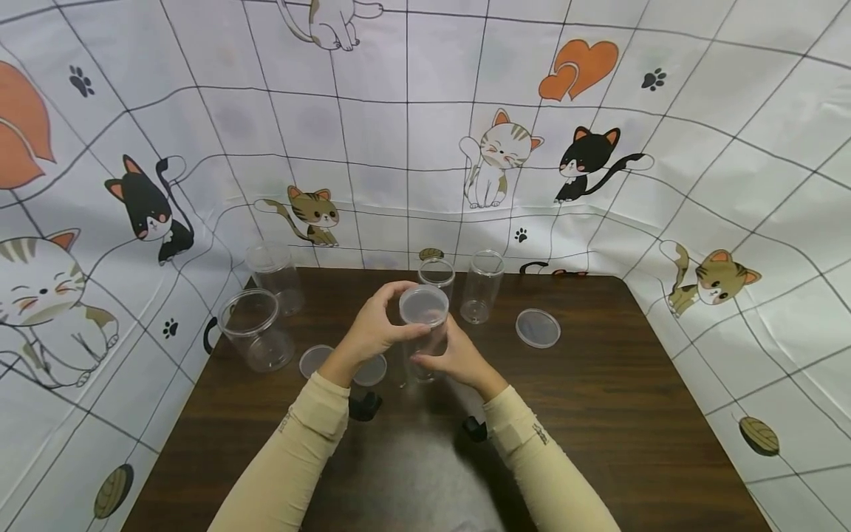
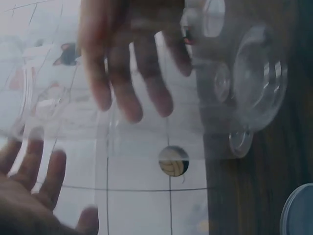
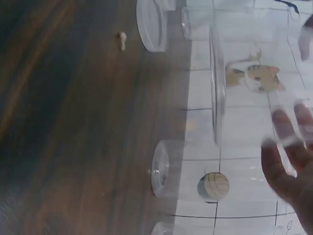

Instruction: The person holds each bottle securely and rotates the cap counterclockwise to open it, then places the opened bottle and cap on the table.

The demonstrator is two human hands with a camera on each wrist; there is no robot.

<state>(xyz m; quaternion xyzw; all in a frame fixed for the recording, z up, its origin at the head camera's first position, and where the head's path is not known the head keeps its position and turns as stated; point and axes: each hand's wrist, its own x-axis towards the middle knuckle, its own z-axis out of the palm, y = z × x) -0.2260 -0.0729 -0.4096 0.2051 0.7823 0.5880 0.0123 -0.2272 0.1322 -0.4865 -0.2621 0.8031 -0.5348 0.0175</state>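
Above the dark table, both hands hold a clear plastic jar (image 1: 425, 341), upright, with a translucent round lid (image 1: 424, 304) on its mouth. My left hand (image 1: 377, 325) grips it near the top, thumb across the front just below the lid's edge. Lower down, the right hand (image 1: 462, 358) wraps the jar's body from the right, with its thumb over the front. In the left wrist view the jar's round base (image 2: 259, 81) points to the right and fingers (image 2: 146, 73) show through the clear wall. The right wrist view has fingers (image 3: 279, 166) beside the clear wall.
A wide clear jar (image 1: 255, 332) and another jar (image 1: 275, 281) stand at the left. Two more jars (image 1: 482, 288) (image 1: 436, 272) stand at the back. Loose lids (image 1: 538, 328) (image 1: 314, 360) (image 1: 369, 371) lie on the table (image 1: 598, 414). A patterned cloth (image 1: 405, 133) hangs behind.
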